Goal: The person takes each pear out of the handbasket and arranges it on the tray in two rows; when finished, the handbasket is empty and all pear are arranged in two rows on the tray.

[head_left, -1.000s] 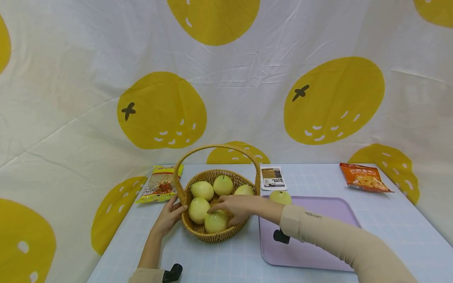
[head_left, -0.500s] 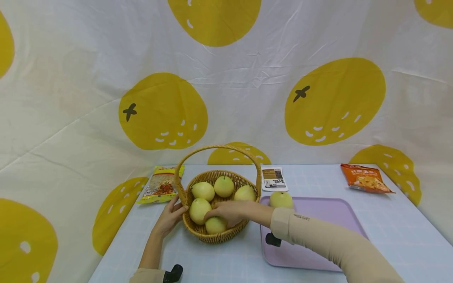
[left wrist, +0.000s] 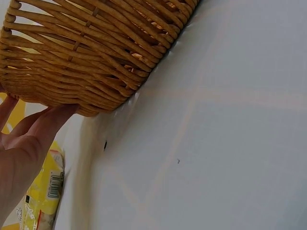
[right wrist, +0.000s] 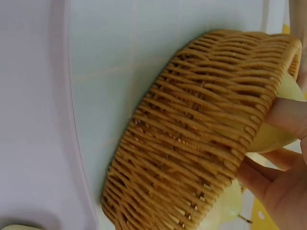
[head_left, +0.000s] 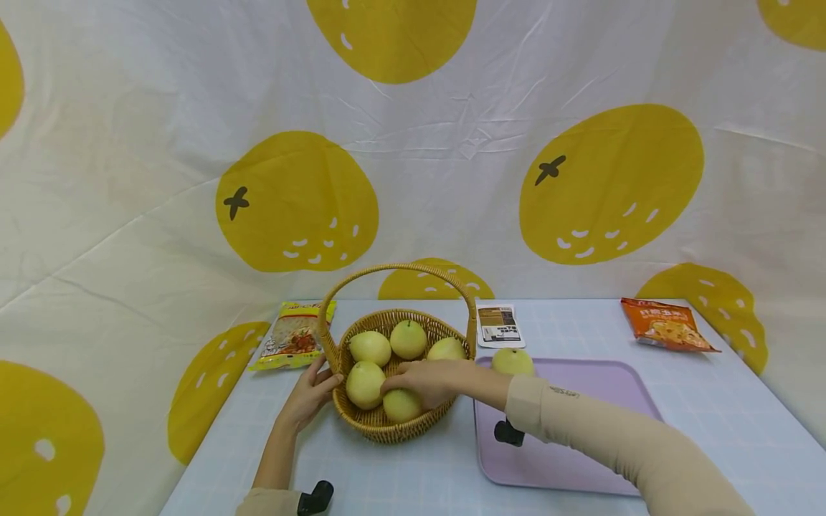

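Note:
In the head view a wicker basket point(head_left: 400, 433) with a tall arched handle holds several pale yellow-green pears. My left hand point(head_left: 308, 398) grips its left rim, thumb over the edge; in the left wrist view the fingers point(left wrist: 53, 122) lie against the woven outer wall. My right hand point(head_left: 427, 382) reaches over the right rim and grips the front pear point(head_left: 401, 406). From the right wrist, that pear point(right wrist: 273, 138) shows between thumb and fingers just behind the rim. Beside the held one sits another pear point(head_left: 365, 385). The right palm is partly hidden.
A purple tray point(head_left: 581, 459) lies right of the basket, with one pear point(head_left: 513, 362) at its back left corner under the right forearm. Behind are a yellow food packet point(head_left: 293, 337), a white and brown pouch point(head_left: 500, 326) and an orange snack bag point(head_left: 667, 325).
My right hand has come down around the front pear and closed on it. The pear has shifted slightly right. My left hand stays at the basket's rim.

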A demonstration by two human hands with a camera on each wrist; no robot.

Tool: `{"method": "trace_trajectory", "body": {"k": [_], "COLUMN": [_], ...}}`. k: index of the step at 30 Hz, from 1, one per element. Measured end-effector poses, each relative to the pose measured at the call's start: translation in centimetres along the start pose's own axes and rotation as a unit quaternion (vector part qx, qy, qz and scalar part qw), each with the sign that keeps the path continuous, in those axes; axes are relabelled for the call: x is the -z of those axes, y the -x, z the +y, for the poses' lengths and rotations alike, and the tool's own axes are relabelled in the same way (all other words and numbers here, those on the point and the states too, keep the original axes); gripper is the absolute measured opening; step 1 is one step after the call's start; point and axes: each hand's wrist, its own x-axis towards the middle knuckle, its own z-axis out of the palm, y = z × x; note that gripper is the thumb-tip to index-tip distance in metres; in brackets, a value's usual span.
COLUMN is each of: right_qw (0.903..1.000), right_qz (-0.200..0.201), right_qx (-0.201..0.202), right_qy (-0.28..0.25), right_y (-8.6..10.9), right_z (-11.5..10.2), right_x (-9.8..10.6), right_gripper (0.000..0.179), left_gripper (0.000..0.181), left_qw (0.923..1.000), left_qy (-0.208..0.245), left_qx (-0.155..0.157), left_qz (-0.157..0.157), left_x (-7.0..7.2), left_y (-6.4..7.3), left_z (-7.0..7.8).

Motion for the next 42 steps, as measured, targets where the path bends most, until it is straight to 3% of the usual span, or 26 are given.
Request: {"method": "trace_trajectory", "body": {"k": [15, 26, 42], "right_qw": [0.9971, 0.9944, 0.9888], "right_qz": [0.021, 0.039, 0.079], "right_qx": [0.014, 0.006, -0.057], "right_qy": [-0.071, -0.098, -0.113], "right_y": [3.1, 7.4, 14.5], "right_z": [1.5, 1.3, 5.0], "right_x": [3.3, 5.1, 6.0], "right_gripper": [0.072, 0.072, 0.070], "left_gripper": [0.072, 0.071, 0.070], "left_qw": [1.0000, 1.0000, 1.0000], "left_qy": [0.001, 0.000, 0.006], "left_qx": [0.004, 0.004, 0.004], "left_qz": [-0.001, 0.002, 0.000], "left_x": [0.0, -0.1, 0.0], "left_y": [0.2, 0.1, 0.0], "left_z": [0.1, 0.1, 0.0]}}
